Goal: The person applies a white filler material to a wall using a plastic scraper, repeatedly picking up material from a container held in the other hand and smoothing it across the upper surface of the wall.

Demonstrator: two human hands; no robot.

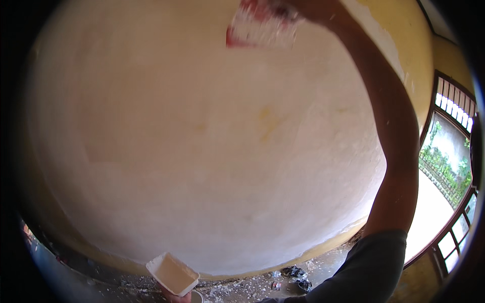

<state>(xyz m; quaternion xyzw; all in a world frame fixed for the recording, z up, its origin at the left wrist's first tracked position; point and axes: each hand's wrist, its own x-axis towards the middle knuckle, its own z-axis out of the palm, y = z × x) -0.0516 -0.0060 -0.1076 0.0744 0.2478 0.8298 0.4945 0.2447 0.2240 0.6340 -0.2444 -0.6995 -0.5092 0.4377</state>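
High on the wall (177, 151), at the top of the view, my right hand (290, 7) is closed on a red putty spreader (262, 30) smeared with white paste. The spreader's broad blade lies against or very near the wall; I cannot tell which. My right arm is stretched far up. At the bottom, my left hand (178, 297) grips a white rectangular tub (157, 262) from beneath, its inside coated pale beige. Most of that hand is cut off by the lower edge. A pale, smooth coat covers most of the wall, with faint yellow patches in the middle.
White flakes and crumpled black plastic (295, 272) litter the floor (323, 270) along the wall's foot. A round pale container (198, 297) shows partly beside the tub. On the right, a doorway (434, 202) opens to daylight, with a brown-framed glazed door (457, 232).
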